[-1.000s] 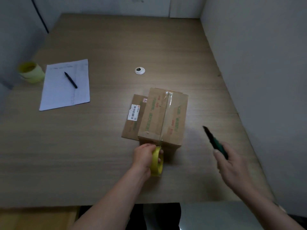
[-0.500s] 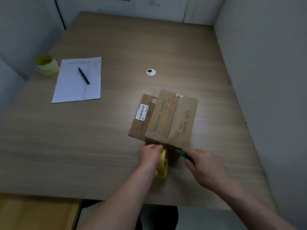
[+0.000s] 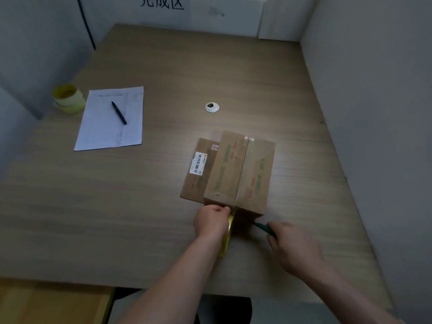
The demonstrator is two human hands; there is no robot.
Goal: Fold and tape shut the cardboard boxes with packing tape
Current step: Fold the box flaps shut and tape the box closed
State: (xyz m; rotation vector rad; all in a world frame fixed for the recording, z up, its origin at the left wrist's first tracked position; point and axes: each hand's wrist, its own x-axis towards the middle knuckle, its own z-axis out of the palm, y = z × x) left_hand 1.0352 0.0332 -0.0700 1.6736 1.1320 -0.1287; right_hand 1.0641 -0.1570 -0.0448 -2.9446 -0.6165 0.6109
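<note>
While the left hand point(image 3: 211, 222) grips the yellow tape roll point(image 3: 228, 235) on edge against the near end of the cardboard box point(image 3: 240, 174), the right hand point(image 3: 293, 247) holds a green-handled cutter point(image 3: 260, 226), its tip pointing at the box's near lower corner. Box and hands lie on one line: the box sits directly ahead of both hands, its long axis running away from the person, with clear tape already glossy along the top seam. Roll and cutter stand just apart, on either side of the seam's near end, so the cut, judged from this layout, falls to the right hand, the nearer to the strip; the strip itself is too dim to make out. A flattened carton point(image 3: 198, 171) with a barcode label lies partly under the box's left side. Farther out on the wooden table point(image 3: 117, 206) are a paper sheet point(image 3: 112, 118) bearing a black pen point(image 3: 119, 112), a second yellow roll point(image 3: 67, 98) and a white cable grommet point(image 3: 212, 107). Grey partition walls point(image 3: 374, 90) enclose the table.
</note>
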